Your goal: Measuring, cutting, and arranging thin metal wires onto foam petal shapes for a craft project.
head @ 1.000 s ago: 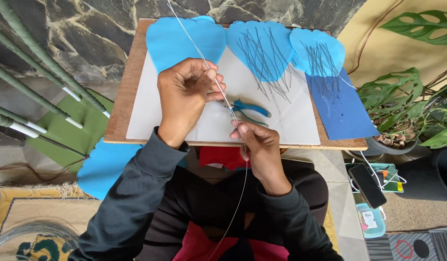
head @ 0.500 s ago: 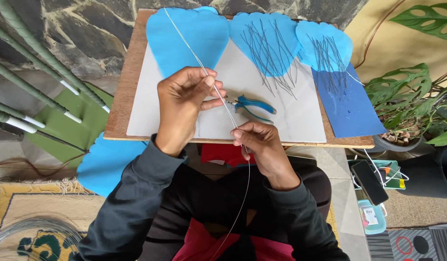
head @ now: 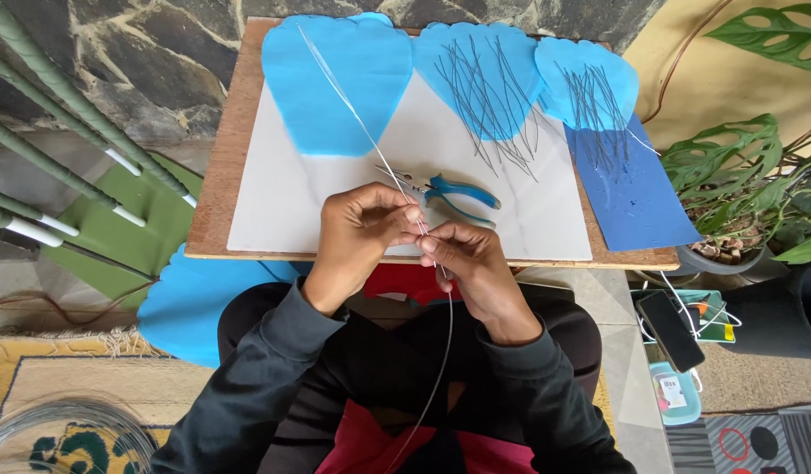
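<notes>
A long thin wire (head: 353, 114) runs from the far blue petal sheet down across the wooden board (head: 219, 175) and past my lap. My left hand (head: 362, 230) pinches it near the board's front edge. My right hand (head: 465, 256) grips the same wire just beside, fingertips almost touching the left ones. Blue-handled pliers (head: 454, 195) lie on the white sheet (head: 283, 193) right behind my hands. Further back, two bundles of cut wire pieces (head: 489, 96) rest on blue petal-shaped sheets (head: 335, 79).
A dark blue rectangle sheet (head: 629, 189) lies at the board's right. Green rods (head: 63, 132) lean at left, a wire coil (head: 63, 439) sits lower left. Potted plants (head: 748, 193), a phone (head: 671, 329) and cables stand at right. Another blue sheet (head: 195, 303) pokes out under the board.
My hands came together: the left dropped toward the board's front edge and now meets the right on the wire. The view shifted downward a little.
</notes>
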